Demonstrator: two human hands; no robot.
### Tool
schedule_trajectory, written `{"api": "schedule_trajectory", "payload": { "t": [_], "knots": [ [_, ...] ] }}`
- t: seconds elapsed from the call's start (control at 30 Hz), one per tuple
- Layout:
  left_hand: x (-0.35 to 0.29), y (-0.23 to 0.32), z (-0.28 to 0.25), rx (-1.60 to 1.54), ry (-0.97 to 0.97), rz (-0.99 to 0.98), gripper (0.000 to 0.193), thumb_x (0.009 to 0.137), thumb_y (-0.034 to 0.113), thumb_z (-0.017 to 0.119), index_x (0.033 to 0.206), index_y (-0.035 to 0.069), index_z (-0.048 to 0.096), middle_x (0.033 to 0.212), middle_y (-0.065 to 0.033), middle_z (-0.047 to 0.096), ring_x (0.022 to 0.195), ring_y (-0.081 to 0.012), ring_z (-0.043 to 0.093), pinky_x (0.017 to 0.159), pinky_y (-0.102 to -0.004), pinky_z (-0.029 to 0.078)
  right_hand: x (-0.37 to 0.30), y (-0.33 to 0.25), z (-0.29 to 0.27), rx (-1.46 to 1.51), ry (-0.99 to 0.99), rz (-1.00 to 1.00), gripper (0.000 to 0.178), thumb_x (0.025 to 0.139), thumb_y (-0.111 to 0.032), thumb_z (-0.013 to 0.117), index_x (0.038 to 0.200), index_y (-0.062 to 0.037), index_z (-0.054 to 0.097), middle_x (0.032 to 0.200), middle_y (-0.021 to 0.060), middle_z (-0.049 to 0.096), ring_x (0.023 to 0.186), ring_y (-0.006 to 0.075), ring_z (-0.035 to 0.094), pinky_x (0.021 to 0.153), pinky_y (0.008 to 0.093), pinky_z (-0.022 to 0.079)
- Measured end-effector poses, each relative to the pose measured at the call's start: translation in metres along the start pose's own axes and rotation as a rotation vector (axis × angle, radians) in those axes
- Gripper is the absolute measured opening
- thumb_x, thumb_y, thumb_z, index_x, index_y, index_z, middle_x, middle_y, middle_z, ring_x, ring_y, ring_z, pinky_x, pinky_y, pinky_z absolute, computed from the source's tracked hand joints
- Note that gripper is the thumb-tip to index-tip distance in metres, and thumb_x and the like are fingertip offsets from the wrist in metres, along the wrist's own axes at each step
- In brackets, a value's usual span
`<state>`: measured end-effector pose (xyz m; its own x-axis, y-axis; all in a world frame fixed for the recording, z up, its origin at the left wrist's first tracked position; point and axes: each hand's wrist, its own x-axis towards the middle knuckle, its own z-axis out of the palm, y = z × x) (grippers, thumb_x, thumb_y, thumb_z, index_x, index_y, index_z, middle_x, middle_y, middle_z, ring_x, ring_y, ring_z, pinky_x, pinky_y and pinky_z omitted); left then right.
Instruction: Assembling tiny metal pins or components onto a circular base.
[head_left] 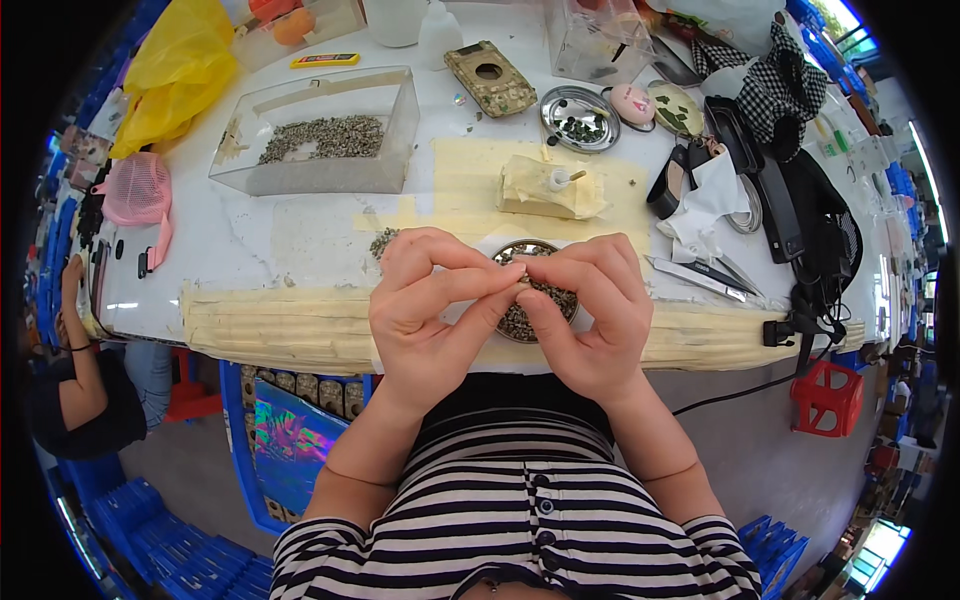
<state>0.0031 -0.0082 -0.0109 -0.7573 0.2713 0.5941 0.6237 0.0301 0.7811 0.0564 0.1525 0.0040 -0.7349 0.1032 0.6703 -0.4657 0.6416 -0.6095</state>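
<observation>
My left hand (425, 320) and my right hand (598, 315) meet fingertip to fingertip in front of me. Thumb and index finger of each are pinched together, and whatever lies between them is too small or hidden to name. Just beneath is a round metal dish (527, 242) holding many tiny grey-brown pieces, partly covered by my fingers. A small heap of similar pieces (382, 242) lies beside my left hand. Beyond the dish stands a block wrapped in cream tape (535, 196), with a small white cup and a thin stick on top.
A clear plastic box (310, 180) of tiny pieces stands at the left, beyond my left hand. Farther back lie a camouflaged model tank hull (508, 96) and a metal dish of dark green bits (550, 103). Tweezers (698, 279) rest at the right. Tape covers the table's front edge (270, 325).
</observation>
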Motion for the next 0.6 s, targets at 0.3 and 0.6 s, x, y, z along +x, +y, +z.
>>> {"api": "schedule_trajectory", "payload": {
  "t": [0.3, 0.6],
  "knots": [
    [0.0012, 0.0025, 0.0024, 0.101, -0.010, 0.037, 0.021, 0.073, 0.003, 0.082, 0.092, 0.012, 0.079, 0.086, 0.0016, 0.069, 0.083, -0.0171, 0.058, 0.080, -0.0323, 0.036, -0.0028, 0.0033, -0.0017, 0.046, 0.041, 0.005, 0.021, 0.072, -0.006, 0.083, 0.089, -0.0076, 0.073, 0.081, 0.0033, 0.065, 0.075, 0.0215, 0.056, 0.067, 0.0317, 0.043],
    [-0.0005, 0.0002, 0.0034, 0.084, 0.042, -0.021, 0.018, 0.073, 0.004, 0.082, 0.089, 0.011, 0.077, 0.082, 0.0020, 0.067, 0.083, -0.0164, 0.058, 0.082, -0.0325, 0.035, -0.0043, 0.0001, 0.0029, -0.070, 0.093, -0.102, 0.034, 0.068, -0.006, 0.085, 0.100, -0.0147, 0.078, 0.082, -0.0033, 0.064, 0.072, 0.0168, 0.052, 0.067, 0.0303, 0.038]
  ]
}}
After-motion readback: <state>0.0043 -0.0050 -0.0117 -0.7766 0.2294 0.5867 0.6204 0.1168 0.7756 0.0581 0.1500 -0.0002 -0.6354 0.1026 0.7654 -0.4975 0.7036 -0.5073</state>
